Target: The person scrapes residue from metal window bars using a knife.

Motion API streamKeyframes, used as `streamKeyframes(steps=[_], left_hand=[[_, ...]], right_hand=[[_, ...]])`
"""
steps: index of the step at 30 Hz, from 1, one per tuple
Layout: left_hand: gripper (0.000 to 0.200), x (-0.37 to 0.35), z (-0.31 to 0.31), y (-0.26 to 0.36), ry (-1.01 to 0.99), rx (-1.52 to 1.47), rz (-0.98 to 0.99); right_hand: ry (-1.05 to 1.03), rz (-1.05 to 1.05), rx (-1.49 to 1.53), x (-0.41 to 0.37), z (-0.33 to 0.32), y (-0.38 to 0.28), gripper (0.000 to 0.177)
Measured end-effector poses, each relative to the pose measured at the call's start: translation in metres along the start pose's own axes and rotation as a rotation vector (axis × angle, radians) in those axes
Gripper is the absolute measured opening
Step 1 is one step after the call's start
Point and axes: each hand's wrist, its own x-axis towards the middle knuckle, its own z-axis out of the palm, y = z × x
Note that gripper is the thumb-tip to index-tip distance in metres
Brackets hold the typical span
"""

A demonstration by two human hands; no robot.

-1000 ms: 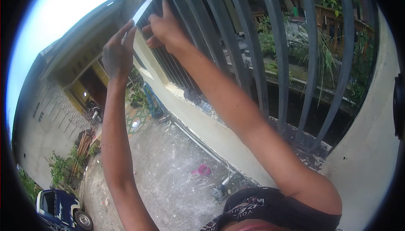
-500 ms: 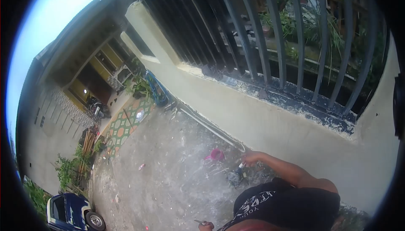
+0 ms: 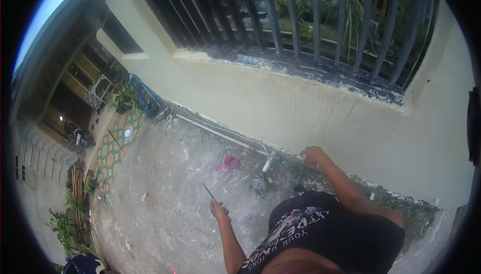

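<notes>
My left hand is closed round a thin, dark, knife-like tool, its tip pointing up and away over the concrete. In front of the pale wall, low down, my right hand has its fingers curled in; what they hold, if anything, is too small to make out. Left of that hand, a white pipe end slants down to a crumpled grey plastic bundle on the ground. A pink dipper lies between my two hands, farther out.
A long white pipe runs along the wall's foot. Dark metal bars stand above the wall's ledge. Plants, green patterned tiles and a parked motorbike are by the house. Part of a dark blue vehicle shows at lower left.
My left hand has come up into view with the tool. My right hand has moved away from the pipe end towards the wall. The view has tilted downward and right.
</notes>
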Motion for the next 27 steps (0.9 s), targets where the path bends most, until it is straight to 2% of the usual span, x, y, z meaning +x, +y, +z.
streamKeyframes(steps=[2, 3, 4, 6, 7, 9, 13, 16, 18, 20, 25, 27], left_hand=[[0.051, -0.019, 0.058, 0.061, -0.212, 0.261, 0.378], [0.048, -0.019, 0.083, 0.073, -0.284, 0.286, 0.570], [0.046, -0.019, 0.105, 0.083, -0.353, 0.311, 0.762], [0.042, -0.081, 0.146, 0.109, -0.484, 0.228, 0.771], [0.042, -0.084, 0.155, 0.101, -0.491, 0.237, 0.775], [0.042, -0.085, 0.174, 0.089, -0.528, 0.472, 1.260], [0.041, -0.079, 0.185, 0.068, -0.624, 0.478, 1.218], [0.042, -0.095, 0.190, 0.085, -0.594, 0.396, 0.862], [0.041, -0.107, 0.199, 0.107, -0.552, 0.387, 0.852], [0.040, -0.107, 0.206, 0.122, -0.530, 0.390, 0.810], [0.042, -0.121, 0.229, 0.152, -0.491, 0.384, 0.882], [0.041, -0.122, 0.240, 0.154, -0.473, 0.375, 0.971]], right_hand=[[0.101, 0.058, 1.086, -0.014, 0.009, 0.005, 0.063], [0.151, 0.081, 1.631, -0.020, 0.015, 0.007, 0.061], [0.152, 0.084, 1.637, -0.029, 0.020, 0.011, 0.061], [0.484, 0.160, 1.175, -0.045, 0.030, 0.017, 0.061], [0.485, 0.164, 1.186, -0.050, 0.034, 0.020, 0.061], [0.528, 0.148, 1.170, -0.056, 0.035, 0.026, 0.062], [0.569, 0.109, 1.204, -0.063, 0.013, 0.032, 0.060], [0.601, 0.106, 1.109, -0.047, -0.008, 0.040, 0.057], [0.676, 0.035, 1.061, -0.038, -0.030, 0.040, 0.056], [0.656, -0.024, 1.072, -0.029, -0.058, 0.037, 0.055], [0.716, -0.252, 1.040, 0.001, -0.111, 0.027, 0.053], [0.712, -0.344, 1.033, 0.013, -0.125, 0.023, 0.053]])
